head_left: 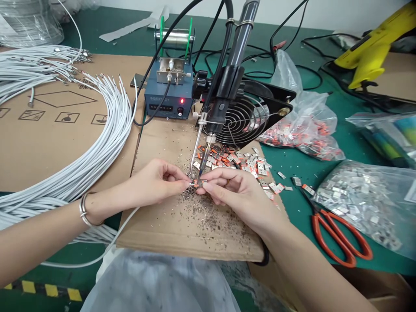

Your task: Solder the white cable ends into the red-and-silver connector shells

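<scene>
My left hand (152,184) and my right hand (237,193) meet over a cardboard pad (182,225), pinching a small orange and metal connector (199,185) between their fingertips. A white cable (128,219) runs from under my left hand toward the table's front edge. The tip of a fixed soldering iron (203,167) hangs just above the connector. A loose pile of the same connectors (240,160) lies right behind my right hand.
White cable bundle (97,147) curves at left on cardboard. Blue solder feeder box (167,97) and black fan (247,117) stand behind. Bags of parts (302,130) (367,203) at right, red-handled scissors (338,236), yellow glue gun (373,52) far right.
</scene>
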A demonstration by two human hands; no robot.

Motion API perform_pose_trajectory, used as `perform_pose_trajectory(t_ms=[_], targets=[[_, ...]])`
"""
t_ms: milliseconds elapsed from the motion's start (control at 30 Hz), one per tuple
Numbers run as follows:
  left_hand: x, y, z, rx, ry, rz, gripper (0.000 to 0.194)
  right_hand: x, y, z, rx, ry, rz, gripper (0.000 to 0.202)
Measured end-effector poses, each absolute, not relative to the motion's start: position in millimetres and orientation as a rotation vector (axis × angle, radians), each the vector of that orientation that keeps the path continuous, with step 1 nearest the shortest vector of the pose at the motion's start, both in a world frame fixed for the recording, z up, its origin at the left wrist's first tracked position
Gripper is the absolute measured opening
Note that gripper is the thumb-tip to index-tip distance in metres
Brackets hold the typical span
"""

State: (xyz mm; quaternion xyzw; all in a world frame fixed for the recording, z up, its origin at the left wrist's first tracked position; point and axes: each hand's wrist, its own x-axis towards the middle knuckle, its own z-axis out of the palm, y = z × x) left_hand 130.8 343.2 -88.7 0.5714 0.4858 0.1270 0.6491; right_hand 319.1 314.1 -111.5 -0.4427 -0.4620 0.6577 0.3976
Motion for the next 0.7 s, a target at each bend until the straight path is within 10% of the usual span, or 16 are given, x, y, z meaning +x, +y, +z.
perform_pose_trajectory(t_ms=[700], targets=[[132.8, 341.5, -80.4, 1.255, 1.066, 0.314, 0.013, 322.5, 313.9, -112.9, -1.094, -1.131, 1.721, 0.009]])
